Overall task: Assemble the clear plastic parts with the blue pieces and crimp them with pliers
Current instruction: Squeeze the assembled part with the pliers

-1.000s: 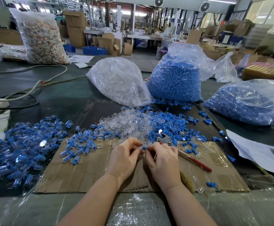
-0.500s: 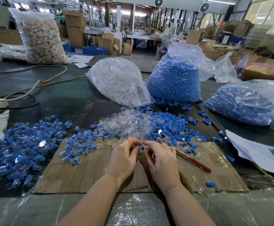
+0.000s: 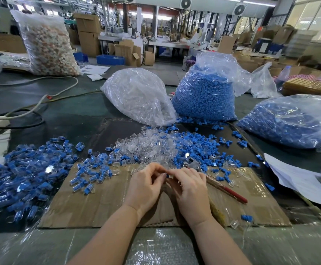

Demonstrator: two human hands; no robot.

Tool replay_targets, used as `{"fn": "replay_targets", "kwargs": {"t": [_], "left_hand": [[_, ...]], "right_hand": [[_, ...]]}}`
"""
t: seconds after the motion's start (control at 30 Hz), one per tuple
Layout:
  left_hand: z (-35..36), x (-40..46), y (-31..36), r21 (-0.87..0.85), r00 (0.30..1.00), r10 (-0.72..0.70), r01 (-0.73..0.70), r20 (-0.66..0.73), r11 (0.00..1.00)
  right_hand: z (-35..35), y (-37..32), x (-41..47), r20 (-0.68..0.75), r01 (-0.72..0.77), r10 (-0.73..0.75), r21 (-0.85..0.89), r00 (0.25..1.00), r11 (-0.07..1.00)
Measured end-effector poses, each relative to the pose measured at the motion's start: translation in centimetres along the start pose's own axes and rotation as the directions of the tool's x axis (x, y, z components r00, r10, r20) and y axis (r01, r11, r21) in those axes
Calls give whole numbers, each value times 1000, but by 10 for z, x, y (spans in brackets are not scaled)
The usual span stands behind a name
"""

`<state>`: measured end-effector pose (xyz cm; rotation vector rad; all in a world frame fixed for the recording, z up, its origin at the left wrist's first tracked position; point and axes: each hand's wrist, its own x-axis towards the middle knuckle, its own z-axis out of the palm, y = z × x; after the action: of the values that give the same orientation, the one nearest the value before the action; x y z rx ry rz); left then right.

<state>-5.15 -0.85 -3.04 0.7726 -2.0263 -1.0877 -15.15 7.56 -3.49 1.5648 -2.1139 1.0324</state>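
Note:
My left hand (image 3: 146, 186) and my right hand (image 3: 189, 188) meet over the cardboard sheet (image 3: 102, 203), fingertips together. Between them they pinch a small blue piece (image 3: 167, 175) with a clear part that is mostly hidden by the fingers. Just beyond the hands lies a heap of loose clear parts (image 3: 146, 148), with loose blue pieces (image 3: 199, 148) to its right. The pliers (image 3: 213, 180), metal jaws and red handles, lie on the cardboard right of my right hand. Assembled blue-and-clear pieces (image 3: 27, 173) are piled at the left.
A bag of clear parts (image 3: 138, 96) and two bags of blue pieces (image 3: 205, 96) (image 3: 289, 121) stand behind the heaps. White papers (image 3: 305, 180) lie at the right. Cables (image 3: 22, 111) cross the dark table at the left. Bubble wrap (image 3: 156, 247) covers the near edge.
Both hands have stayed in place over the cardboard; the fingers shifted slightly around the small blue piece. The piles and pliers have not moved.

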Motion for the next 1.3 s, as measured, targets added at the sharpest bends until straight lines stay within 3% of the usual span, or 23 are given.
{"fn": "replay_targets", "kwargs": {"t": [0.23, 0.33, 0.4, 0.47, 0.53, 0.63, 0.73, 0.8, 0.9, 1.07, 1.17, 1.23, 1.3], "left_hand": [[1, 4, 1, 29, 999, -35, 35, 0, 999], [1, 6, 3, -9, 998, -70, 70, 3, 997], [0, 9, 4, -33, 996, -93, 93, 4, 995], [0, 11, 6, -42, 994, -113, 113, 10, 993], [0, 14, 9, -64, 991, -133, 133, 6, 989], [0, 18, 12, -97, 986, -167, 167, 9, 981], [-1, 20, 14, -132, 981, -194, 193, 3, 972], [-1, 22, 16, -170, 975, -221, 216, -11, 962], [-3, 24, 18, -232, 966, -256, 244, -25, 942], [-8, 29, 19, -357, 948, -319, 298, 1, 885], [-9, 34, 15, -398, 937, -350, 330, 26, 856], [-8, 38, 12, -422, 931, -365, 340, 23, 840], [-6, 40, 11, -444, 925, -380, 350, 22, 825]], "right_hand": [[-4, -2, 1, 3, -10, 10, -26, 1000, 1000], [-14, 0, 3, 15, -143, 145, -99, 989, 985], [-25, 3, 6, 77, -299, 325, -244, 943, 923], [-35, 10, 10, 173, -396, 507, -436, 844, 808], [-44, 16, 12, 283, -396, 625, -571, 727, 719], [-50, 21, 12, 416, -347, 672, -622, 613, 702], [-53, 21, 11, 453, -312, 666, -634, 592, 708], [-54, 21, 10, 434, -286, 639, -636, 635, 717], [-52, 17, 12, 414, -261, 584, -612, 699, 746], [-56, 12, 24, 427, -269, 530, -533, 733, 802], [-63, 7, 33, 550, -453, 454, -149, 701, 879], [-71, -2, 39, 659, -606, 394, 117, 640, 787], [-76, -7, 43, 713, -630, 353, 159, 606, 760]]}}
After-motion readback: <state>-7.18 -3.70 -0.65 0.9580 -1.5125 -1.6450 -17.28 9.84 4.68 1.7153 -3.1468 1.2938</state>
